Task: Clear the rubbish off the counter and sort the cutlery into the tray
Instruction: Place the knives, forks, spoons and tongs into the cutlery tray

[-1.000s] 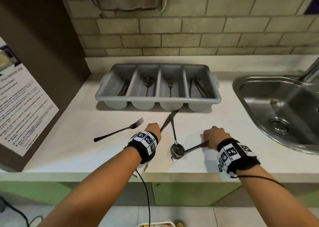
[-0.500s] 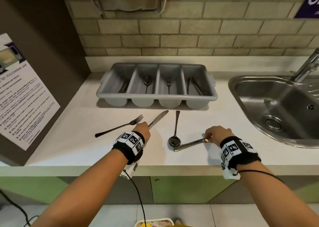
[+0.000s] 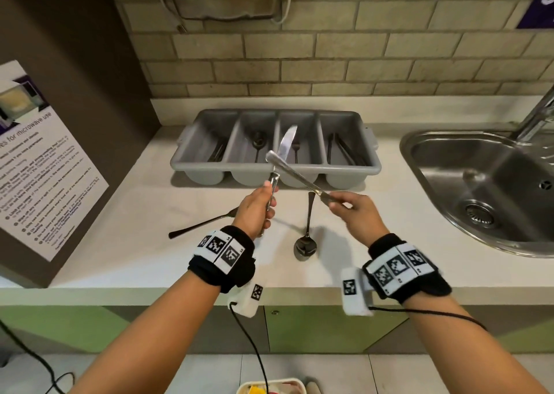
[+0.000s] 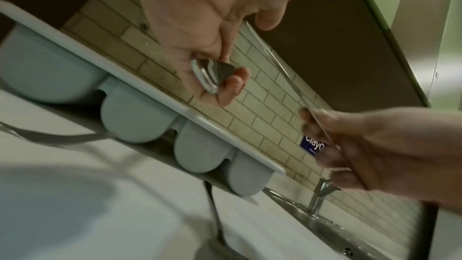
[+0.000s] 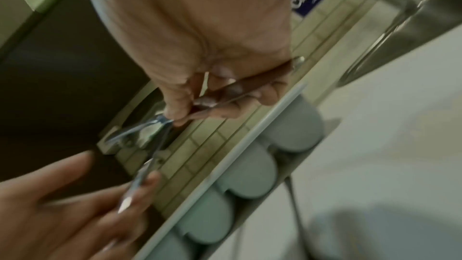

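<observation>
White laminate counter [image 3: 126, 213] fills the frame, stainless steel sink [image 3: 479, 189] off at three o'clock, and at twelve o'clock sits the grey plastic four-compartment cutlery tray [image 3: 274, 170], each slot already holding a few dark pieces. Both hands are up over its front edge! The left hand [image 3: 256, 210] is curled round the handle of a steel table knife [image 3: 286, 144], blade pointing to twelve over the two middle slots; the right hand [image 3: 358, 216] pinches one end of a second steel utensil [image 3: 295, 174], which runs towards ten o'clock and crosses the knife. Which piece that is I cannot tell. Still lying on the counter: a dark fork [image 3: 199, 227] at nine o'clock of the left wrist, and a dark metal spoon [image 3: 306, 237] between the hands, bowl towards six. Now, the step in hand looks like dropping these two into their slots. My call: uncross them first so neither knocks the other, match each to the slot with like pieces, lower handle-first along the slot's length, and let go low so nothing bounces out. Knife contents of the slots are hard to read from here, so check before releasing.
</observation>
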The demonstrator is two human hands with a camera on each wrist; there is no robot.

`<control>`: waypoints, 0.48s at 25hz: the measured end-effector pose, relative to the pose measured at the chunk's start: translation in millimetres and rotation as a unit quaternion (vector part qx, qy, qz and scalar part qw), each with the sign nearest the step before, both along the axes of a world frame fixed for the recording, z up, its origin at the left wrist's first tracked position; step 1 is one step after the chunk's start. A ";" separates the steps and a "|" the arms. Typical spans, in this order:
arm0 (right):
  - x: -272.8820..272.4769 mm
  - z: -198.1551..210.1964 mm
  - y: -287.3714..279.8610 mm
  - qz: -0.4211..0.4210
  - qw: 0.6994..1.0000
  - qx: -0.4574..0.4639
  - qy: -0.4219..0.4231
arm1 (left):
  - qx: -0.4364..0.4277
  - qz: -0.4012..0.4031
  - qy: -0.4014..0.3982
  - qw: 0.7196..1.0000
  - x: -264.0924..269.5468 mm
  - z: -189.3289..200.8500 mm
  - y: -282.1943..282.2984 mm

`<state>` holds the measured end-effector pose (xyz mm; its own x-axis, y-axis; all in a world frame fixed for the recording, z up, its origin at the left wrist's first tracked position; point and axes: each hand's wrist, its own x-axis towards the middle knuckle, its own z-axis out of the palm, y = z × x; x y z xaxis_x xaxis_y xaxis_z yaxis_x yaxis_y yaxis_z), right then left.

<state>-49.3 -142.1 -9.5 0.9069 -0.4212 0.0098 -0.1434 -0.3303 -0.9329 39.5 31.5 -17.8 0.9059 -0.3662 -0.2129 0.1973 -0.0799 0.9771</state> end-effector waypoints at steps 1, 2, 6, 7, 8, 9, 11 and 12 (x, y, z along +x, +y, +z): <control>8.2 0.8 15.5 0.000 0.999 0.028 -0.026 | -0.006 -0.002 -0.001 1.000 -3.4 1.0 -6.6; 16.3 1.3 30.6 -0.005 0.998 0.047 -0.036 | -0.006 0.001 -0.009 1.000 -7.7 2.4 -12.7; 35.2 4.3 73.3 -0.049 0.993 0.104 -0.016 | -0.003 0.044 -0.022 0.999 -14.1 2.8 -23.0; 36.2 4.6 79.5 -0.051 0.994 0.098 -0.009 | -0.008 0.055 -0.015 0.998 -12.4 1.3 -22.1; 35.7 5.5 84.9 -0.049 0.995 0.085 -0.002 | -0.022 0.065 -0.005 0.998 -9.8 1.2 -20.4; 34.1 3.6 88.2 -0.039 0.997 0.065 0.013 | -0.045 0.075 0.009 0.996 -8.0 1.7 -18.5; 26.6 3.7 86.3 -0.004 0.999 0.028 0.025 | -0.095 0.081 0.033 0.992 -0.1 5.0 -14.4; 23.5 3.5 81.5 0.009 0.999 0.022 0.023 | -0.110 0.083 0.035 0.990 5.2 11.1 -11.8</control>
<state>-25.8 -60.5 -6.0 0.9132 -0.4044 -0.0497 -0.1807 -0.2926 -0.9390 44.7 19.7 -6.7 0.9432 -0.2584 -0.2087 0.2578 0.1731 0.9506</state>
